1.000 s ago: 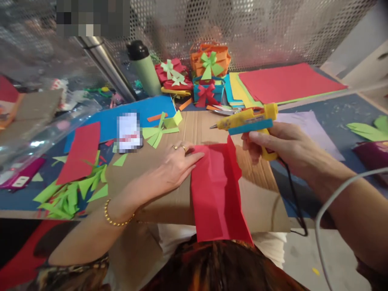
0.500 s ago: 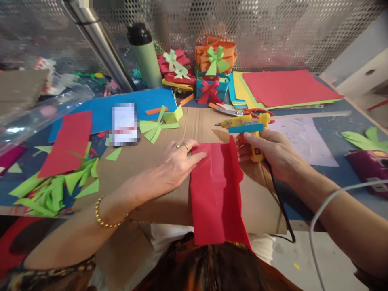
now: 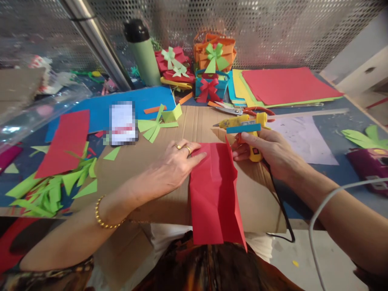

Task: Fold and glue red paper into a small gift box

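Note:
A creased red sheet (image 3: 209, 194) lies over the cardboard (image 3: 145, 173) and hangs past its front edge, its right side folded up. My left hand (image 3: 174, 163) is on the sheet's upper left corner, thumb on top and the other fingers curled at the edge. In my right hand (image 3: 257, 147) is a yellow glue gun (image 3: 256, 153), nozzle pointing left, together with a short blue strip (image 3: 243, 128). The fingertips of that hand are at the raised right flap of the red sheet.
Behind the cardboard lie orange-handled scissors (image 3: 257, 111), small paper baskets (image 3: 212, 87) and a green bottle (image 3: 142, 56). Green scraps (image 3: 48, 194) and a phone (image 3: 123, 123) are at the left. Coloured sheets (image 3: 281, 87) lie back right; a white cable (image 3: 318, 214) crosses my right forearm.
The red sheet's right flap has tipped slightly inward to the left. My right hand has shifted a little left with the glue gun. My left hand keeps its place on the sheet.

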A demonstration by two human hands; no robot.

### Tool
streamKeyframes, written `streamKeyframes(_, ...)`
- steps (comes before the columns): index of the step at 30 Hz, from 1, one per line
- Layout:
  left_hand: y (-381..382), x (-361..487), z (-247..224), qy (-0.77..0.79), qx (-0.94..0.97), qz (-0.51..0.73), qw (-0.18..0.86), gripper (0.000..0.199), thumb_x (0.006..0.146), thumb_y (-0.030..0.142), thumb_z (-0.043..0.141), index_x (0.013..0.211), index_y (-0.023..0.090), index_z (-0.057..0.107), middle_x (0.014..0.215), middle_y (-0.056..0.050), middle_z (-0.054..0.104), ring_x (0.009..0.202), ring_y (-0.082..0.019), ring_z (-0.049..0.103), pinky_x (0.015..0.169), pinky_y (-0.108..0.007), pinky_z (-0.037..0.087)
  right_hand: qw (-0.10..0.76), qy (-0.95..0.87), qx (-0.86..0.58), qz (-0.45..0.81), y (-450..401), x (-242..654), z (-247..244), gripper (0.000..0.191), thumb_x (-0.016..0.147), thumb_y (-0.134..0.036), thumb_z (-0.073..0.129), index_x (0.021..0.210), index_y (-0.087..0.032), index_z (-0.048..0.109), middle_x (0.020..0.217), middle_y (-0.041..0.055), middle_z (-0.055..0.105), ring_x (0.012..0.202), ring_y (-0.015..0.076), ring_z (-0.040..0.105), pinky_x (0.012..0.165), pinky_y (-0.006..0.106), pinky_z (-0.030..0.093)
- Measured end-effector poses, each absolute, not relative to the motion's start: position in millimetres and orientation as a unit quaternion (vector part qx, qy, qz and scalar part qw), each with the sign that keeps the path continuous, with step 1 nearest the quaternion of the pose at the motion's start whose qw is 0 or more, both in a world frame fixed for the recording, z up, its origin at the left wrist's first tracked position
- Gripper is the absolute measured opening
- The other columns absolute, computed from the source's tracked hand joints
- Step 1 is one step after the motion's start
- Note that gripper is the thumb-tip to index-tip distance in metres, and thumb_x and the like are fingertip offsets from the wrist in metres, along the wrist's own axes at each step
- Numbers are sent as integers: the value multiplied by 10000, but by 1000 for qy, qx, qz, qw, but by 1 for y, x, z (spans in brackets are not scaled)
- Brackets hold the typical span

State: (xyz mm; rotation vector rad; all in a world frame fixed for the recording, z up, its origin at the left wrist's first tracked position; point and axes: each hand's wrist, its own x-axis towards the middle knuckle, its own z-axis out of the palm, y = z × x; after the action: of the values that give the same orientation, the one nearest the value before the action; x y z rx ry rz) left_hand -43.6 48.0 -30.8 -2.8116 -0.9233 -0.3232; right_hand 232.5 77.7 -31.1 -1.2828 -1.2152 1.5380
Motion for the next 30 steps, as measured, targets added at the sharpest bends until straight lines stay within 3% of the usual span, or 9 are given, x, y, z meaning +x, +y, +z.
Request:
streamKeyframes(18, 49, -43, -36, -308, -940, -109, 95, 402, 1048, 73, 392, 1298, 138, 700, 1384, -173, 671, 1175, -310, 566, 938, -458, 515, 385, -482, -511, 598, 76, 233, -33, 368, 735, -564, 901, 787, -245, 725, 794, 42, 754, 681, 180, 745, 678, 310, 667)
streamKeyframes(25, 49, -44, -38, -323, -938, -105, 72, 418, 1049, 71, 412, 1351, 181, 679, 1401, -180, 627, 1249, -297, 554, 1024, -469, 512, 384, -486, -512, 596, 77, 231, -32, 363, 738, -552, 894, 760, -230, 729, 780, 44, 753, 668, 168, 740, 654, 276, 653)
streamKeyframes(30, 49, -43, -37, -334, -933, -125, 43, 434, 1045, 58, 395, 1328, 199, 692, 1413, -197, 558, 1236, -302, 569, 983, -473, 539, 381, -485, -518, 592, 77, 230, -31, 338, 764, -507, 881, 794, -208, 725, 761, 43, 759, 661, 166, 743, 643, 266, 647)
